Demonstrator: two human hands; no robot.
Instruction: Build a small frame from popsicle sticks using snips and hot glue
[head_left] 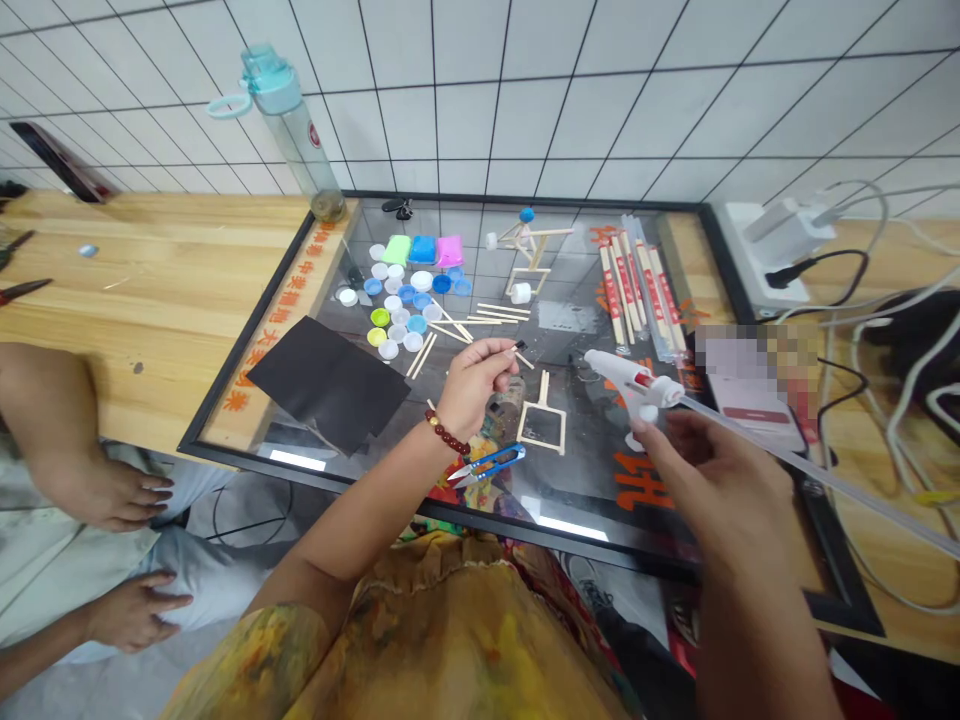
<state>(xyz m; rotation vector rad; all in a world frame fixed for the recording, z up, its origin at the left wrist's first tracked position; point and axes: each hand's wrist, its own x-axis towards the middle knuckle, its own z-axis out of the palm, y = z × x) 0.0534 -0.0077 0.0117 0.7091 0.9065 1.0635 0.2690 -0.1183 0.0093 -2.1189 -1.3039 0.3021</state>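
Observation:
In the head view, my left hand (482, 375) is closed, pinching a thin wooden stick (523, 360) with a small black piece at its tip. My right hand (712, 470) is by a white hot glue gun (634, 378), thumb at the handle, fingers apart from the thumb; the handle does not look wrapped. A clear glue stick (795, 457) runs from the gun's rear past my hand. Below my left hand lie a square wooden stick frame (541, 406) with a short handle and blue thread snips (491, 465). A stick-built model (529, 255) with white caps and a blue ball stands farther back.
On the glass-topped board lie colourful bottle caps (409, 295), several loose sticks (499, 314), black sheets (326, 385), clay packs (424, 250) and bagged chopsticks (641, 280). A water bottle (300, 140) stands behind. A power strip (772, 265) and cables are right; another person's hand (112, 490) is left.

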